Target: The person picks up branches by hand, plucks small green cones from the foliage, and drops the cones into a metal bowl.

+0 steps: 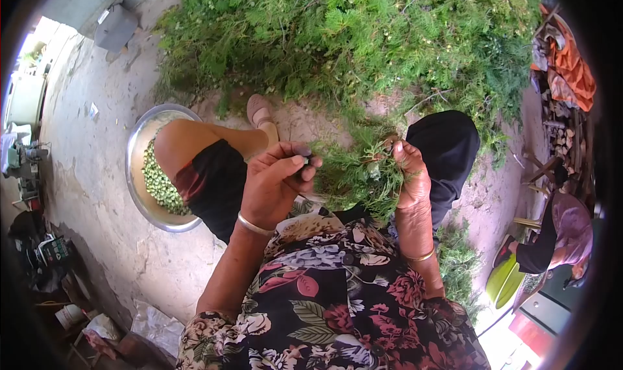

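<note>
Two bare hands are facing each other above the lap of a seated person, with a leafy green sprig (375,175) showing between them. The right hand (413,179) is holding the sprig, its thumb and fingers closing narrowly around the stem near the top, while the greenery is spreading out from the fingertips toward the left hand and drooping beside the palm. The left hand (272,182) is curling its fingers inward, the thumb lying close to the dark fingertips; whether they are pinching something small, I cannot tell. Some leafy ends are reaching near those left fingers, but contact is unclear. A silver bangle (255,225) is circling the left wrist, and a gold bangle (422,257) is circling the right forearm. Beyond the knees, a large heap of green branches (363,39) is covering the floor (84,130). Beside the left knee, a metal basin (134,175) is holding many small round green bits (160,187). Another person (568,230) is showing partly at the far right.
</note>
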`<state>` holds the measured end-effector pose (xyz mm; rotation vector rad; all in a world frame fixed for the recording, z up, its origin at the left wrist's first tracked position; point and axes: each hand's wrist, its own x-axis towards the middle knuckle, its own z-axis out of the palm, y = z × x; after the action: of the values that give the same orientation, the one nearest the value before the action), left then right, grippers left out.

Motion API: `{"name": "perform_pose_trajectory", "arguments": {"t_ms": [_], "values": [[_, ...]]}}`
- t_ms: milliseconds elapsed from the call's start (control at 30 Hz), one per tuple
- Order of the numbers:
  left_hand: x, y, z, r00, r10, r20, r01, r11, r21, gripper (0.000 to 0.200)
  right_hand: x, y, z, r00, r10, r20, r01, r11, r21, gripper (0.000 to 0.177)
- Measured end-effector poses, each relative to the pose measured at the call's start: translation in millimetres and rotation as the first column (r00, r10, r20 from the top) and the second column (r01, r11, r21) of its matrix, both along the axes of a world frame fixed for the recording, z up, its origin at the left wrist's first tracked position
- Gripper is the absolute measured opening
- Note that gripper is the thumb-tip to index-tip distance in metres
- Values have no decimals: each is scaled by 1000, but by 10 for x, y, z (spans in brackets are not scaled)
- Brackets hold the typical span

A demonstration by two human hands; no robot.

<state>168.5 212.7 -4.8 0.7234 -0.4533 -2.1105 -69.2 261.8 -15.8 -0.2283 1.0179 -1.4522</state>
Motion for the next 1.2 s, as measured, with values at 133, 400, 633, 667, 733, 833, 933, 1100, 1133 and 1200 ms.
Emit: {"name": "perform_pose_trajectory", "arguments": {"t_ms": [133, 400, 633, 667, 733, 833, 933, 1100, 1133, 1200], "values": [[52, -71, 58, 743, 1, 669, 219, 945, -245, 37, -35, 26, -33, 989, 9, 146, -5, 999, -31, 24], [64, -228, -3, 566, 322, 759, 230, 822, -520, 44, -138, 83, -162, 984, 38, 172, -31, 999, -45, 37], [19, -279, 254, 740, -72, 668, 322, 911, -258, 21, -19, 64, 21, 989, 54, 136, -52, 998, -23, 32], [3, -284, 260, 742, -74, 667, 322, 911, -257, 21, -12, 57, 42, 989, 86, 121, -82, 996, -33, 31], [-49, -312, 269, 996, -86, -17, 85, 994, -70, 15, -34, 37, -44, 990, 106, 96, -103, 994, -37, 30], [-197, -376, 358, 976, -168, 136, 189, 968, -166, 12, -43, 20, -140, 971, 235, 41, -230, 968, -104, 31], [-283, -371, 357, 878, -196, 438, 384, 834, -397, 12, -32, 42, -195, 986, 158, -58, -159, 987, -20, 33], [-307, -289, 343, 728, -218, 651, 621, 612, -490, 22, 41, 45, -27, 989, 148, 27, -149, 988, 40, 33], [-296, -278, 341, 713, -257, 653, 642, 614, -459, 23, 51, 41, -22, 988, 128, 82, -133, 989, 56, 32], [-283, -251, 281, 725, -215, 654, 631, 589, -505, 23, 70, 27, 2, 989, 110, 103, -117, 991, 63, 30]]}}
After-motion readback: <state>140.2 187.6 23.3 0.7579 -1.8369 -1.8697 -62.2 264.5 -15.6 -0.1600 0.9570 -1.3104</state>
